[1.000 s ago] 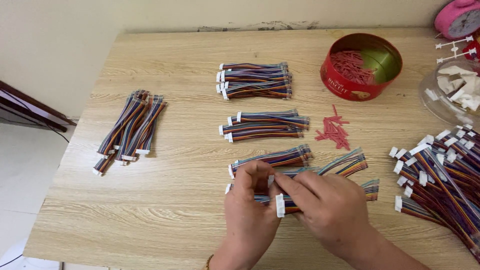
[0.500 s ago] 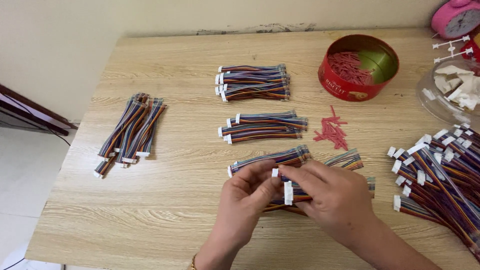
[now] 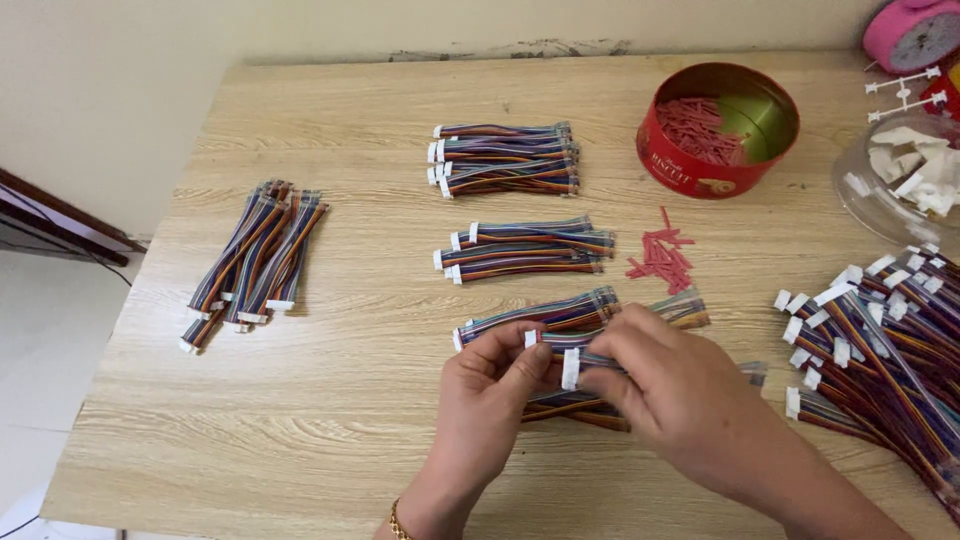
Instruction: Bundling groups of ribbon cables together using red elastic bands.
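Observation:
My left hand (image 3: 490,395) and my right hand (image 3: 665,385) meet over the near middle of a wooden table (image 3: 370,420). Together they pinch a small bundle of rainbow-coloured ribbon cables with white connectors (image 3: 566,361), held just above the tabletop. Right behind my fingers lies another such bundle (image 3: 540,315). More cables lie under my right hand, mostly hidden.
Two more cable bundles (image 3: 525,248) (image 3: 505,158) lie farther back, another (image 3: 255,260) at the left. A big loose heap of cables (image 3: 885,335) fills the right edge. A round red tin (image 3: 717,130), red ties (image 3: 660,258), a clear tub of white connectors (image 3: 905,175) and a pink clock (image 3: 915,30) stand behind.
Both hands have lifted slightly and shifted back with the cable bundle. The white connector ends now show between my fingers.

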